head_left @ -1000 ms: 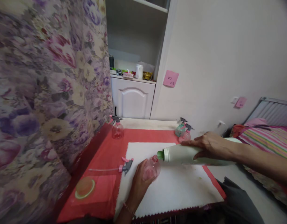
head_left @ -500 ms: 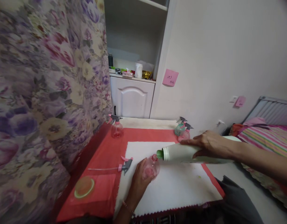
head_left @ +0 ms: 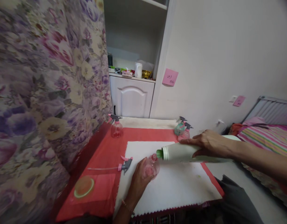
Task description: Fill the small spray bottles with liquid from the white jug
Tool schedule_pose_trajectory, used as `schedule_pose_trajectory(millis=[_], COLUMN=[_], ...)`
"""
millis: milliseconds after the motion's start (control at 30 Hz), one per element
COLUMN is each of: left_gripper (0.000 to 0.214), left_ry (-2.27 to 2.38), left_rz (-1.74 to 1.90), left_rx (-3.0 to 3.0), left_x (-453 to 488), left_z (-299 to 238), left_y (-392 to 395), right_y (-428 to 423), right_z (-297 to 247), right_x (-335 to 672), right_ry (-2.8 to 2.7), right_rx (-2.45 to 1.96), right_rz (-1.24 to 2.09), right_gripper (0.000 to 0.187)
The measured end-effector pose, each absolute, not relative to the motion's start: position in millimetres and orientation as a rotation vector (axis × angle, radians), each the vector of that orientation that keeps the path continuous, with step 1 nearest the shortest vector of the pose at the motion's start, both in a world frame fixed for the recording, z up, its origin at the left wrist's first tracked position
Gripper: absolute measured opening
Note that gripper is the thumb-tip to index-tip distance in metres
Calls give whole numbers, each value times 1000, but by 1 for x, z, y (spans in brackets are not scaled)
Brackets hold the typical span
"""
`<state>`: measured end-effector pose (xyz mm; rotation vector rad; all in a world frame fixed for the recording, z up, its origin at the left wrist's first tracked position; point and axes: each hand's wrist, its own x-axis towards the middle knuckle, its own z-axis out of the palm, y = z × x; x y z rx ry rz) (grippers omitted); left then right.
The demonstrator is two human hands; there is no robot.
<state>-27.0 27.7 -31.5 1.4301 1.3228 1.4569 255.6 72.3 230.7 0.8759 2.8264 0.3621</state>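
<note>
My left hand [head_left: 139, 175] is wrapped round a clear pink spray bottle [head_left: 155, 169] whose top is off, on the white cloth [head_left: 178, 193]. From the right, my right hand [head_left: 207, 143] grips a large pale green bottle [head_left: 178, 152] from above, tipped almost level. Its green spout [head_left: 159, 154] meets the pink bottle's neck; whether liquid runs cannot be made out. Left of my left hand lies a grey and pink spray head [head_left: 126, 165] with its thin tube. A round cap [head_left: 84, 187] with a pale green rim rests at the front left.
A pink spray bottle [head_left: 116, 129] stands at the back left of the red cloth [head_left: 99, 155]. At the back right are a green spray bottle [head_left: 179, 128] and another pink spray bottle [head_left: 184, 134]. A flowered curtain [head_left: 52, 93] borders the left; a bed [head_left: 269, 130] is at right.
</note>
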Motion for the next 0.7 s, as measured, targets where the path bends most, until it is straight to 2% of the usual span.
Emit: schedule_pose_trajectory(millis=[700], left_gripper=[63], left_ry=[1310], left_rz=[1449], left_rx=[1440], left_x=[-29], left_z=[-36], left_y=[29], right_y=[74], right_z=[230], right_x=[256], right_ry=[2837], right_rx=[868], right_rz=[351], right_gripper=[56])
